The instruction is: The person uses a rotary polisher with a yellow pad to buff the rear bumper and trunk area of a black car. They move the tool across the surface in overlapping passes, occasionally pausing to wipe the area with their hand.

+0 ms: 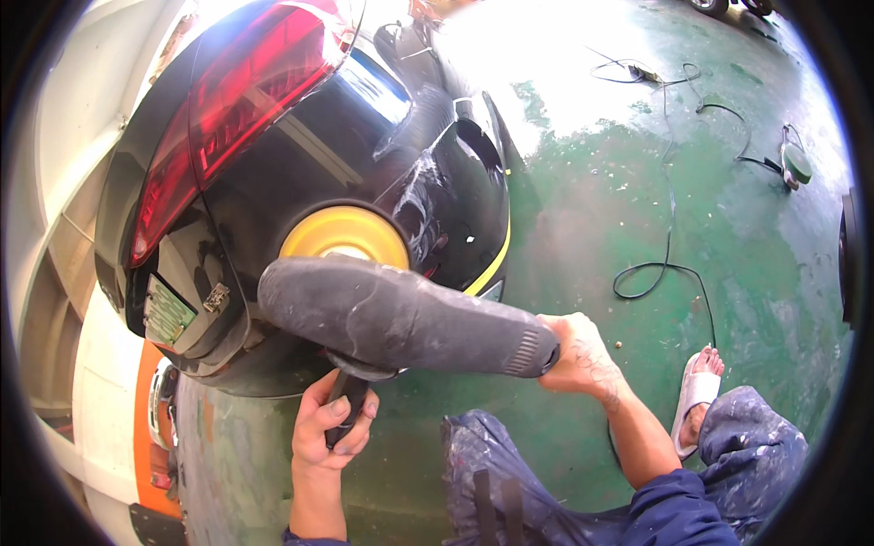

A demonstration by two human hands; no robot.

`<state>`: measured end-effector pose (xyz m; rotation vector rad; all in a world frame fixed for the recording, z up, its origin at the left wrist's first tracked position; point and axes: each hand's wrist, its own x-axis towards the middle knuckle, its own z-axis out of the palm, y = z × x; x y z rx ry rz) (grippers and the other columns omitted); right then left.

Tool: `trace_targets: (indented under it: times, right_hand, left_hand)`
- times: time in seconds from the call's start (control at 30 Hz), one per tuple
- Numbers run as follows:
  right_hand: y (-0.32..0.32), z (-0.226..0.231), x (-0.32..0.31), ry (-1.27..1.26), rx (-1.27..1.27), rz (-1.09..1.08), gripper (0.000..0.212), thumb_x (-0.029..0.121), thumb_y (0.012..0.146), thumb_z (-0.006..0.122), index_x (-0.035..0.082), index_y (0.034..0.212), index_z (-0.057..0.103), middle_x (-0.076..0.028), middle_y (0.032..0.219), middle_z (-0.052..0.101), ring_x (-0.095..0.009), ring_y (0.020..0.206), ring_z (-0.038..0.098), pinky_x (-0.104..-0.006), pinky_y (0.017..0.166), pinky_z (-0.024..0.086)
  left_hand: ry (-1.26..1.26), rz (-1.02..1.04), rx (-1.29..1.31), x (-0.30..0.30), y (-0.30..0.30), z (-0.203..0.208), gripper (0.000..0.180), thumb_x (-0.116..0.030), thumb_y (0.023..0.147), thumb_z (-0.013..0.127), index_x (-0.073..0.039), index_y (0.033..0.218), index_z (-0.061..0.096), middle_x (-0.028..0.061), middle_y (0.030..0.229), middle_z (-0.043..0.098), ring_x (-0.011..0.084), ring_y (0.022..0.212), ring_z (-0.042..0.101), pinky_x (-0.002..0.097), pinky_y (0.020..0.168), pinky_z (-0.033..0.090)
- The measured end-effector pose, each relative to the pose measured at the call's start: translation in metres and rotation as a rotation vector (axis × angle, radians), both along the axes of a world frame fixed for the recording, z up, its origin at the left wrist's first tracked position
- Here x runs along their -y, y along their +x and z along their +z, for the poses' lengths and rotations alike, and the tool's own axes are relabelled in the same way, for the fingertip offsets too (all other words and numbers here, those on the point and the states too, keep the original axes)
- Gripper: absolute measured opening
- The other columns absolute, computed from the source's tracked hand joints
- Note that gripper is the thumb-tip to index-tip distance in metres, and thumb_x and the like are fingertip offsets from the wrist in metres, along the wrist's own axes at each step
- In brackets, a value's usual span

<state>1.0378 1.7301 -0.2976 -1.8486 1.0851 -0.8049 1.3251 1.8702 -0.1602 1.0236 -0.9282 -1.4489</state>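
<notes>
My left hand (330, 420) is closed around the black side handle (347, 408) of a car polisher. My right hand (579, 353) grips the rear end of the same polisher (410, 317); most of its fingers are hidden behind the black body. The polisher's yellow round pad (350, 229) lies against the rear corner of a glossy black car (337, 150), below the red tail light (232, 114). Whitish smears (421, 177) mark the paint to the right of the pad. Whether the pad is spinning cannot be told.
A black cable (669, 218) loops across the green floor (564, 227) on the right. A round green-and-grey device (796, 164) lies at far right. My sandalled foot (699, 387) is beside the cable. An orange panel (150, 428) stands at lower left.
</notes>
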Motion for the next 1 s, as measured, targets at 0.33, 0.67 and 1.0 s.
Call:
trace_targets:
  times: [0.33, 0.67, 1.0]
  right_hand:
    - [-0.058, -0.011, 0.062, 0.084, 0.263, -0.095, 0.022, 0.007, 0.069, 0.08, -0.004, 0.086, 0.07, -0.014, 0.076, 0.072, -0.009, 0.071, 0.063, -0.0331, 0.066, 0.055]
    - [-0.012, 0.035, 0.033, -0.077, -0.113, 0.235, 0.039, 0.019, 0.064, 0.081, 0.005, 0.095, 0.062, -0.017, 0.089, 0.07, -0.038, 0.089, 0.071, -0.0461, 0.079, 0.056]
    - [-0.109, 0.0, 0.136, 0.012, -0.163, 0.36, 0.044, 0.01, 0.066, 0.079, 0.004, 0.107, 0.067, -0.021, 0.096, 0.073, -0.038, 0.094, 0.073, -0.04, 0.081, 0.058]
  left_hand:
    - [0.105, -0.118, 0.092, 0.112, -0.096, 0.046, 0.027, -0.016, 0.1, 0.063, 0.007, 0.113, 0.058, 0.0119, 0.099, 0.067, 0.003, 0.045, 0.044, 0.0194, 0.039, 0.033]
    - [-0.031, 0.251, 0.038, -0.019, -0.011, 0.003, 0.045, -0.013, 0.085, 0.072, 0.016, 0.115, 0.058, 0.0254, 0.087, 0.066, 0.0113, 0.04, 0.045, 0.0253, 0.036, 0.033]
    - [0.094, 0.319, 0.163, 0.076, -0.121, 0.014, 0.039, -0.01, 0.087, 0.076, 0.013, 0.117, 0.063, 0.015, 0.087, 0.072, 0.0048, 0.045, 0.046, 0.022, 0.04, 0.033]
